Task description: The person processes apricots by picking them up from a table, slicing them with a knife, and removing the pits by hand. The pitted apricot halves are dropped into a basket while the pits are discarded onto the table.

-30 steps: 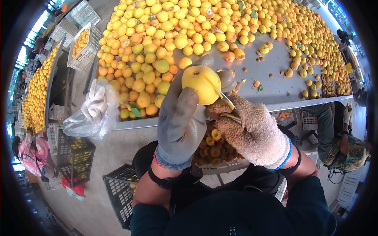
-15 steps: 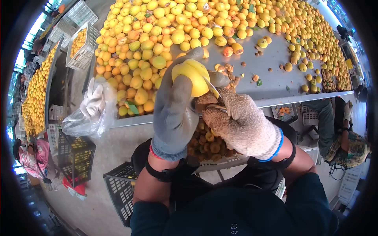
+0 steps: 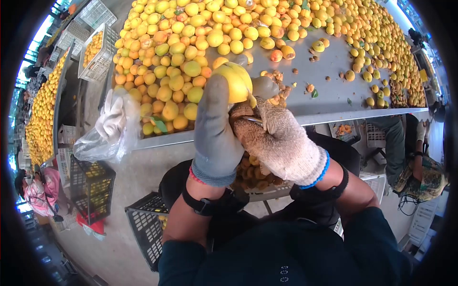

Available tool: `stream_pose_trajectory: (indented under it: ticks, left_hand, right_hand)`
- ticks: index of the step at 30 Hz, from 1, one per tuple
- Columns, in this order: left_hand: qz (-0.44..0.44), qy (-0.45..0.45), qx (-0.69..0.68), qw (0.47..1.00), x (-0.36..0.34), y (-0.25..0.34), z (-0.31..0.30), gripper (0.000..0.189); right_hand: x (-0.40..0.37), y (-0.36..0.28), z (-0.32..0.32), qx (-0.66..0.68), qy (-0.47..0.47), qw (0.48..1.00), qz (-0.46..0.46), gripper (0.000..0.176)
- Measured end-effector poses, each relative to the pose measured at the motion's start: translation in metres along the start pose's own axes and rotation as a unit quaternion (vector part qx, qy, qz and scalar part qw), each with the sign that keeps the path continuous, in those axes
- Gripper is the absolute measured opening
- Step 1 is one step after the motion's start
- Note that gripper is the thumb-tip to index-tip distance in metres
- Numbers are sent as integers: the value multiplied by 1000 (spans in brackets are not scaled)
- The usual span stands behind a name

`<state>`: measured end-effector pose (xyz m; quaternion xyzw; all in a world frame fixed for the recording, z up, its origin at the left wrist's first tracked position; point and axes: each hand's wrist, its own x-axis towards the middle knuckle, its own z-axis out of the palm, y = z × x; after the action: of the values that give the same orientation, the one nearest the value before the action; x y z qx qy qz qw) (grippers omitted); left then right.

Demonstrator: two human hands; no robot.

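Note:
A yellow fruit (image 3: 238, 82) with a groove down its side is gripped by my left hand (image 3: 215, 128), which wears a grey-coated glove. My right hand (image 3: 276, 143), in a brown-stained knitted glove, is closed round a small metal tool (image 3: 252, 118) just below the fruit; the tool's tip is hidden. Both hands touch each other above the near edge of the metal table (image 3: 329, 102). Beneath them, a crate of cut fruit (image 3: 257, 174) is partly covered by my wrists.
Many yellow-orange fruits (image 3: 191, 43) are heaped on the table, with scraps (image 3: 276, 88) beside the hands. A plastic bag with a white glove (image 3: 110, 121) hangs at the left corner. Black crates (image 3: 90, 188) stand on the floor. A person (image 3: 420, 174) is at the right.
The fruit and both hands have shifted slightly; the fruit has turned in my left hand. The metal blade that lay against the fruit's side is now mostly out of sight.

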<state>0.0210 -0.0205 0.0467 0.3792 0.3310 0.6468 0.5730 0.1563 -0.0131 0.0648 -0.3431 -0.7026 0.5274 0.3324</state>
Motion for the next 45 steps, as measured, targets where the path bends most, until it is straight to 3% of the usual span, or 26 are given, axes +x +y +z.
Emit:
stream_pose_trajectory:
  ticks: [2, 3, 6, 8, 10, 11, 13, 15, 16, 18, 19, 22, 23, 26, 28, 30, 33, 36, 40, 41, 43, 45]
  left_hand:
    - [-66, 61, -159, 983, 1, -9, 7, 49]
    - [-59, 79, -148, 984, 1, -12, 10, 48]
    - [-49, -32, -150, 987, 5, 0, -2, 44]
    - [-18, -17, 24, 999, 8, 16, -11, 41]
    - [13, -19, 150, 988, 8, 21, -12, 40]
    - [21, -2, 76, 997, 7, 12, -7, 40]
    - [-29, 54, -14, 998, 3, -7, 3, 49]
    - [-60, 81, -60, 993, 6, -18, 2, 55]
    - [-47, 48, -10, 998, 9, -19, -3, 54]
    - [-26, -16, 80, 996, 15, -21, -10, 52]
    - [-37, 20, 36, 998, 14, -8, -2, 48]
    - [8, 13, 190, 982, 12, 14, -1, 47]
    - [21, -17, 182, 983, 14, 12, -7, 46]
    - [-18, 5, 46, 999, 7, 0, 0, 46]
    - [-72, 62, -74, 993, 8, -34, -7, 45]
    - [-85, 64, -115, 988, 13, -39, -12, 45]
    - [-65, -8, -77, 995, 13, -13, -7, 44]
    - [-35, -78, -30, 996, 13, 10, -5, 43]
    - [-27, 34, -45, 998, 12, -22, 2, 37]
    - [-32, 49, -54, 997, 9, -21, 8, 40]
    - [-19, 22, -33, 999, 11, -17, 4, 37]
    - [-5, -6, -20, 1000, 14, -13, 0, 35]
  right_hand:
    - [3, 10, -6, 22, -24, 999, 26, 18]
    - [3, 10, -10, 30, -29, 999, 25, 19]
    - [2, -7, -29, 59, -67, 994, 63, 20]
    - [3, -24, -43, 93, -122, 978, 141, 19]
    - [3, -24, -42, 78, -115, 978, 157, 17]
    - [2, -24, -35, 74, -98, 978, 170, 17]
    - [4, 13, -4, 63, -3, 998, -16, 17]
    - [5, 20, 0, 53, 19, 998, 23, 16]
    - [4, 20, -3, 104, -1, 985, 138, 16]
    - [3, 12, -20, 53, -21, 991, 124, 17]
    - [2, 5, -28, 28, -31, 992, 116, 17]
    - [5, -11, -44, 95, -97, 979, 150, 17]
    - [4, -16, -42, 110, -81, 978, 160, 16]
    - [4, -13, -26, 161, -41, 974, 155, 14]
    - [5, 33, 5, 41, 63, 997, 19, 15]
    - [5, 35, 8, 85, 78, 992, 45, 18]
    - [5, 5, -23, -2, -6, 995, 99, 20]
    - [5, -24, -39, 21, -90, 982, 164, 19]
    - [10, 28, -5, 13, 21, 999, 48, 18]
    - [11, 31, -7, 21, 9, 996, 86, 19]
    - [15, 26, -16, -14, -1, 1000, 14, 20]
    - [14, -8, -32, 19, -51, 987, 148, 20]
